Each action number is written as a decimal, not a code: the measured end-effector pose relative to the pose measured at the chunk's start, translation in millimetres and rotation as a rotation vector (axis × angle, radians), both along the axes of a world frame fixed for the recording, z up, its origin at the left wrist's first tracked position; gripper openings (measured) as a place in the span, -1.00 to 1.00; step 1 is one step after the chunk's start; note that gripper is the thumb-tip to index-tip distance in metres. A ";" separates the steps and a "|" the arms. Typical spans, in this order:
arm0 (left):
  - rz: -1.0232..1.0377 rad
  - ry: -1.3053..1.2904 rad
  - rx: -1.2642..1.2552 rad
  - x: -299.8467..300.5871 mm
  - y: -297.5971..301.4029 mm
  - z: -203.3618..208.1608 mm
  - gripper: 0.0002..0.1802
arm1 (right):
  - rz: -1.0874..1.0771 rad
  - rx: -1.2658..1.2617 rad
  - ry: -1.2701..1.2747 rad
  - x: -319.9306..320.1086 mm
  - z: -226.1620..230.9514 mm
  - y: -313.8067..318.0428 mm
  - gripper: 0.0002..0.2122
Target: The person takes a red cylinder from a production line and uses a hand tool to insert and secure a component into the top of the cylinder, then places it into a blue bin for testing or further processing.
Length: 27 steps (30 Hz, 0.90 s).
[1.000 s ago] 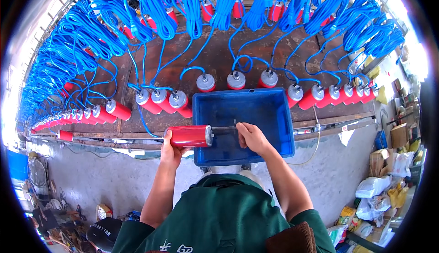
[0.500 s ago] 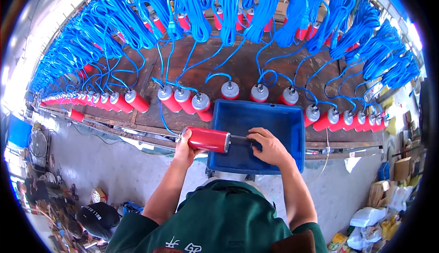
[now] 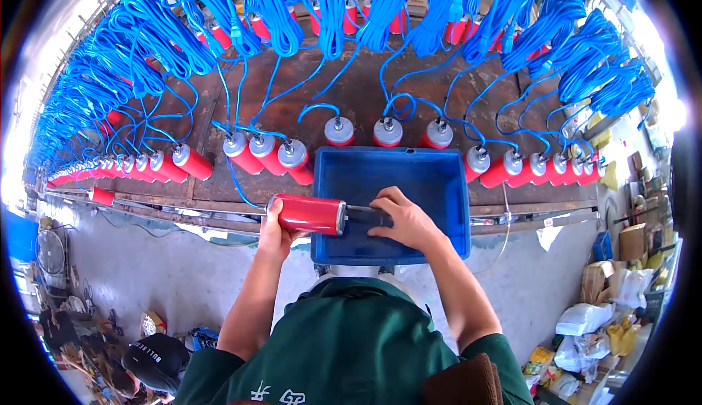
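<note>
My left hand [image 3: 273, 234] is closed round a red cylinder [image 3: 308, 214] with metal ends, held on its side over the left edge of a blue plastic tub [image 3: 437, 180]. A blue cable [image 3: 237, 182] runs down to the cylinder's left end. In my right hand [image 3: 409, 222] is a thin dark tool, perhaps a screwdriver [image 3: 363, 217], pinched between the fingers and lined up with the cylinder's right end. Its tip is too blurred to make out. The tub juts over the bench's near edge.
Similar red cylinders [image 3: 294, 158] with grey caps stand in a curved row along the brown bench [image 3: 252, 112]. Bundled blue cables [image 3: 274, 17] hang beyond them. Someone in a black cap [image 3: 156, 357] is at lower left; bags and boxes [image 3: 585, 319] lie at right.
The whole view has shifted slightly, so bench and hands sit further left and higher. My left hand keeps its hold on the cylinder; my right fingers have changed their position on the tool.
</note>
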State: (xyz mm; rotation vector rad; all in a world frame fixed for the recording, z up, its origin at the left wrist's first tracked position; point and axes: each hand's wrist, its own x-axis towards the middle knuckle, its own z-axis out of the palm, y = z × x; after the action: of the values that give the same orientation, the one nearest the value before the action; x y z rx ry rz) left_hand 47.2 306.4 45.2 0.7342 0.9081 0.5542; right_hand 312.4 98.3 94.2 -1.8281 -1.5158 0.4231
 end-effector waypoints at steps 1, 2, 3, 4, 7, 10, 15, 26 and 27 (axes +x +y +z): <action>-0.005 0.000 -0.001 1.3 -0.6 -0.3 -0.24 | 0.024 0.030 -0.112 1.9 -2.3 -4.4 -0.64; 0.004 0.000 -0.014 2.0 -1.1 -0.6 -0.23 | 0.031 0.105 -0.153 5.3 -13.7 -5.4 -0.64; 0.013 0.002 -0.024 2.3 0.0 -0.1 -0.23 | 0.038 0.183 -0.194 7.1 -19.7 -5.3 -0.63; 0.013 0.003 -0.022 -0.3 1.4 -2.1 -0.23 | 0.038 0.184 -0.192 0.7 -7.7 0.0 -0.63; -0.019 -0.032 0.004 -0.6 1.7 -3.5 -0.22 | -0.258 -0.377 0.749 -10.3 6.1 9.0 -0.59; 0.008 -0.008 0.033 2.0 0.3 -1.1 -0.24 | -0.236 -0.364 1.259 -1.0 -10.2 10.5 -0.49; 0.075 0.012 0.000 3.1 -3.1 2.4 -0.23 | -0.081 0.069 -0.133 -2.5 -3.1 -5.2 -0.61; 0.064 -0.019 0.037 3.6 -2.6 -1.1 -0.21 | -0.455 -0.350 1.165 -5.6 -4.8 16.0 -0.63; 0.062 -0.013 0.036 3.3 -3.0 -0.8 -0.20 | -0.279 -0.103 0.588 -4.2 -8.5 7.3 -0.63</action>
State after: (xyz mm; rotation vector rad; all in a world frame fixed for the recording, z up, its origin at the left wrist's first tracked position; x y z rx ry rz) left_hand 50.5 303.3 44.4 0.7360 0.9130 0.6309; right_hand 308.2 105.6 85.7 -1.7488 -0.8414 0.8255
